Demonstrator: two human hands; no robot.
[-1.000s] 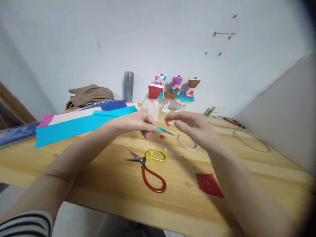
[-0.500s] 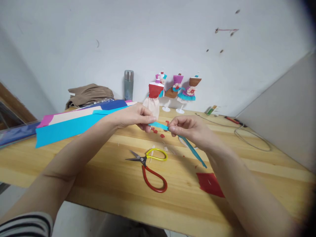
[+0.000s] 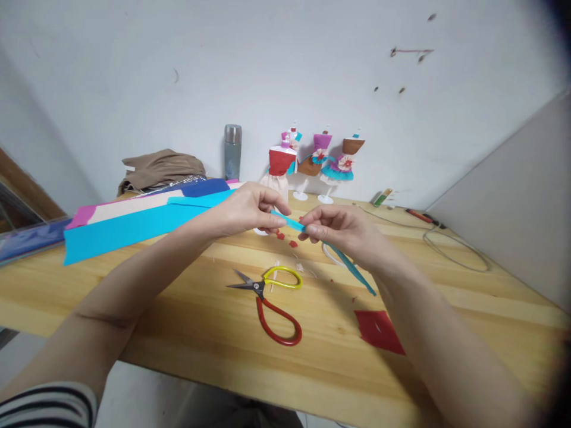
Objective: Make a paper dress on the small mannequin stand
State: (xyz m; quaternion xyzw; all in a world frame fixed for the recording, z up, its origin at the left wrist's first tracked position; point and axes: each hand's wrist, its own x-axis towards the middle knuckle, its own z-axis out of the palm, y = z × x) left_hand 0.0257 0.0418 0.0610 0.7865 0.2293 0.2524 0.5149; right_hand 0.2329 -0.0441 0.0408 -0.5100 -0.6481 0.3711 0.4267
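Note:
Between my two hands stretches a narrow strip of light blue crepe paper [image 3: 352, 270], held above the table. My left hand [image 3: 250, 208] has its end between thumb and fingers. A short way along, my right hand [image 3: 336, 229] pinches the strip, and its loose length hangs down to the right. Below lies a pair of scissors [image 3: 259, 288], blades parted, with one yellow and one red handle. A red paper piece [image 3: 379, 330] rests near my right forearm. Small red scraps [image 3: 293, 244] lie under my hands.
Several small dress forms [image 3: 352, 160] in paper outfits stand at the wall, beside a grey thermos [image 3: 232, 153]. Blue, cream and pink paper sheets [image 3: 116, 235] lie at left before a brown cloth [image 3: 163, 169]. A grey cable [image 3: 450, 255] curls at right.
My left fingers have shifted on the strip; the thumb now sits lower and the index finger is raised. The stretch between my hands tilts more. My right hand stays nearly in place.

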